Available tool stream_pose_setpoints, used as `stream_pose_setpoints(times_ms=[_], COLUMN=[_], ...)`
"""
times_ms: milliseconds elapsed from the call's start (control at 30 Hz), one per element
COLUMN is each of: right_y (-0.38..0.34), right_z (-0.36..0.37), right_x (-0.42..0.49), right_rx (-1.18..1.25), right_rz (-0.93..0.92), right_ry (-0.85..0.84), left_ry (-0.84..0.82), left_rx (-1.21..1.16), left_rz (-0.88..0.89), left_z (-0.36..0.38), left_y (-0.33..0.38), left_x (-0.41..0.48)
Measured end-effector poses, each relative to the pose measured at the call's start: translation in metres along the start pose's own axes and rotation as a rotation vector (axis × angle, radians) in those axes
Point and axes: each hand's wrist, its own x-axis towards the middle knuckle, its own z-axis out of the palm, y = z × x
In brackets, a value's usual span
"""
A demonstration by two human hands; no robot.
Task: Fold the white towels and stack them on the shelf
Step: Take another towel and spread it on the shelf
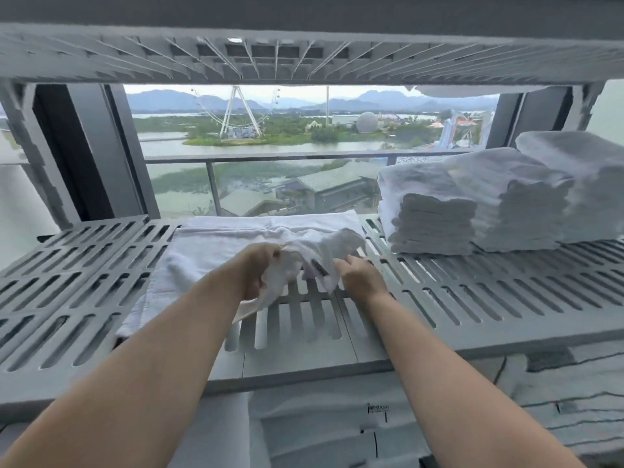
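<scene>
A crumpled small white towel (315,256) with a dark label hangs just above the grey slotted shelf (472,298) at its middle. My left hand (258,270) is shut on the towel's left part. My right hand (359,276) touches the towel's right lower edge with its fingers curled; whether it grips is unclear. Behind and left of the hands a larger white towel (202,251) lies spread flat on the shelf. At the right of the shelf stand stacks of folded white towels (472,204).
Another slotted shelf (304,59) hangs close overhead. Behind the shelf is a window with a balcony railing (270,158). Below the shelf's front edge lie more white linens (337,427). The shelf's left part (67,282) is bare.
</scene>
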Motion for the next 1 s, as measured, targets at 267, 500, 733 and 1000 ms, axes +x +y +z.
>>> stream_pose_setpoints(times_ms=[267,500,733,1000], right_y=[0.000,-0.007,0.036,0.057], right_z=[-0.005,-0.052,-0.054,-0.066], right_x=[0.002,-0.010,-0.039,-0.046], right_rx=[0.718,0.689,0.115,0.421], right_rz=[0.111,0.051,0.088,0.062], right_ry=[0.028,0.245,0.328,0.316], left_ry=[0.162,0.157,0.084,0.013], left_rx=[0.203,0.925,1.423,1.429], left_rz=[0.040,0.272,0.328,0.710], left_z=[0.020,0.021,0.052,0.131], left_y=[-0.016,-0.019,-0.023,-0.054], left_x=[-0.004,-0.007,-0.026,-0.039])
